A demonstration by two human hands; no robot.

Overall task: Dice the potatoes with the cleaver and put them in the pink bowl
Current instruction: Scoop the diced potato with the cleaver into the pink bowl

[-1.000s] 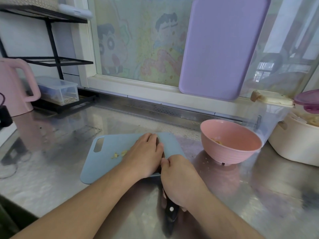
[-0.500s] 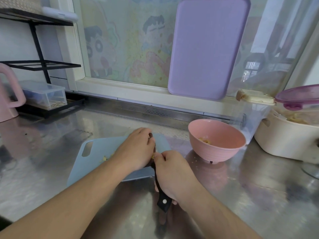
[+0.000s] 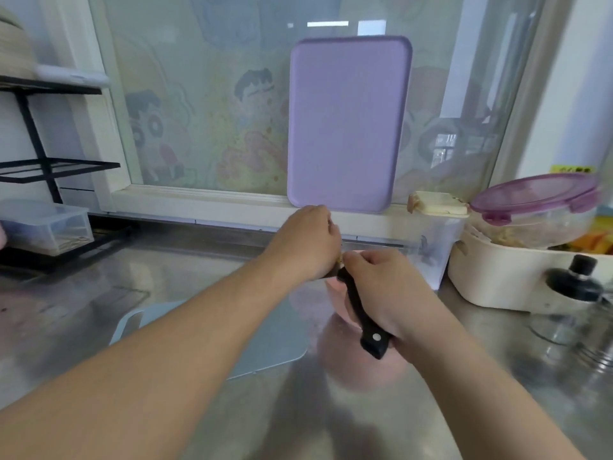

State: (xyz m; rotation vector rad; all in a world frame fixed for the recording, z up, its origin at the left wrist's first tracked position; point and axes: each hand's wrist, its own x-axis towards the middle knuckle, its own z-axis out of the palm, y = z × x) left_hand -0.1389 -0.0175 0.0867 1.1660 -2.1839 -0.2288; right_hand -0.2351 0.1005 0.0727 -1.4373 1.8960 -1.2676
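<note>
The steel surface carries everything. A purple board leans upright against the window. The blue cutting board lies flat on the surface, partly hidden under the left forearm. The pink bowl stands just right of it, almost fully covered by both hands. The right hand has its fingers wrapped around the black handle of the cleaver, above the bowl. The left hand is cupped against the blade; whether its fingers grasp something, I cannot tell. A small yellowish potato piece shows between the hands.
</note>
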